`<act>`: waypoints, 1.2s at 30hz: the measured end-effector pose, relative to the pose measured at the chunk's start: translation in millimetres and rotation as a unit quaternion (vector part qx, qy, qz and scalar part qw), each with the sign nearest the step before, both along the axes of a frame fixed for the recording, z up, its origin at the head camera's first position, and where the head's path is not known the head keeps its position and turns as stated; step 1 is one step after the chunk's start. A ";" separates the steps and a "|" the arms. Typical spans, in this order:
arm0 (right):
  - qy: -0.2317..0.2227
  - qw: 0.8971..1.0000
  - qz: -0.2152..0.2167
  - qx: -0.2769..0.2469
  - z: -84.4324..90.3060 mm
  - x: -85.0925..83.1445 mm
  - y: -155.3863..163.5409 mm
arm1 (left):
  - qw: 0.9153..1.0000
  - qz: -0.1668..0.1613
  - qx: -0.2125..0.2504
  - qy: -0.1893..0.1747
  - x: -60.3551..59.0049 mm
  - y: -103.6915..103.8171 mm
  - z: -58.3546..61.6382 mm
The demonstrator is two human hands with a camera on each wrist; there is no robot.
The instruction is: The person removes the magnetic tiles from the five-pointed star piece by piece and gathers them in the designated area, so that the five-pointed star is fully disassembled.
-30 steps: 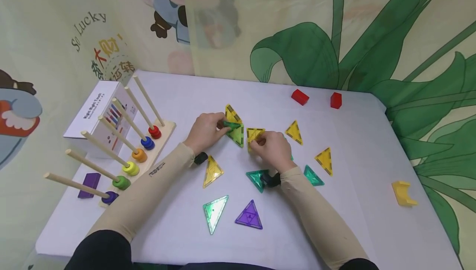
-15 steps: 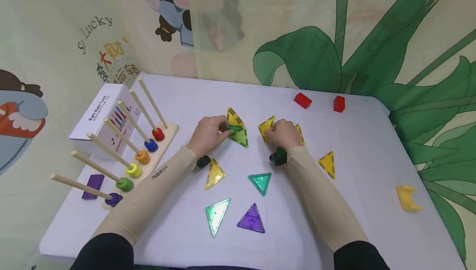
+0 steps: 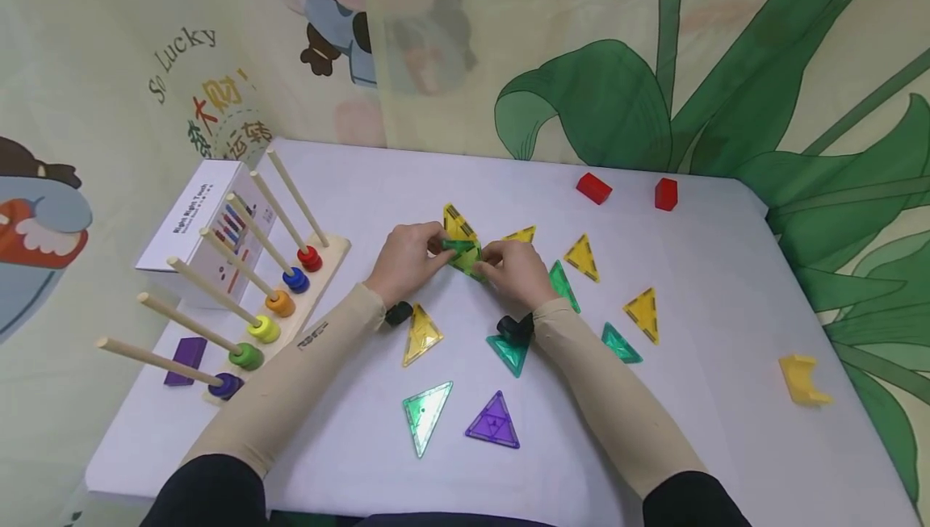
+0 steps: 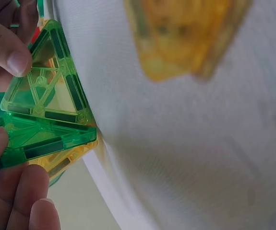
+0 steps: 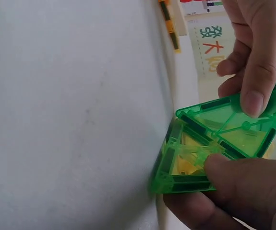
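My left hand (image 3: 408, 262) pinches a green triangular magnetic tile (image 5: 224, 122) between thumb and fingers. A lime-green triangular tile (image 4: 44, 93) adjoins it edge to edge at an angle, and the thumb and fingers of my right hand (image 3: 519, 273) pinch that one. Behind both tiles a yellow triangular tile (image 3: 458, 223) shows; the fingers hide much of where the pieces meet. Just beyond the right hand lies another yellow tile (image 3: 521, 233), partly covered by it.
Around the hands lie loose yellow (image 3: 421, 336), teal (image 3: 563, 285) and purple triangular tiles (image 3: 494, 422). On the left stand a wooden peg rack (image 3: 330, 253) with coloured rings and a white box (image 3: 190, 208). Red blocks (image 3: 594, 188) sit at the back, a yellow block (image 3: 802, 382) far right.
My right hand was at a yellow tile, which moved to the right, and has since come back left to pinch the lime-green tile. The left hand keeps its hold on the green tile.
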State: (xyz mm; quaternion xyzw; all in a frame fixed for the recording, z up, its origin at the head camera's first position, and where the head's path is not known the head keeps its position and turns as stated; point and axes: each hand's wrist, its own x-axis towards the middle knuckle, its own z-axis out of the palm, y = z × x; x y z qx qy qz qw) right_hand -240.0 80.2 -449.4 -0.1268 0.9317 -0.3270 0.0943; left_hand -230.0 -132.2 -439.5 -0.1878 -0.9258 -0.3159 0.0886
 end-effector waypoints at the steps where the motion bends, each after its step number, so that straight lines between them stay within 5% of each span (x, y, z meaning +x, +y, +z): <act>1: 0.011 1.000 -0.002 0.005 -0.3 1.8 -1.3 | 1.000 0.000 0.000 -0.001 0.0 0.5 -0.1; 12: 0.026 0.998 0.009 0.054 1.5 22.1 -2.6 | 0.999 -0.012 -0.049 0.012 3.8 10.7 3.8; 20: 0.039 0.997 0.045 0.056 3.0 34.1 6.1 | 0.994 -0.061 -0.085 0.009 6.1 13.8 9.6; 29: -0.027 0.998 0.042 0.038 5.0 37.9 19.8 | 0.994 -0.063 -0.091 -0.004 9.4 16.1 10.7; 36: -0.083 0.990 0.102 0.046 4.6 41.2 17.0 | 0.996 -0.053 -0.078 -0.004 7.8 15.8 10.7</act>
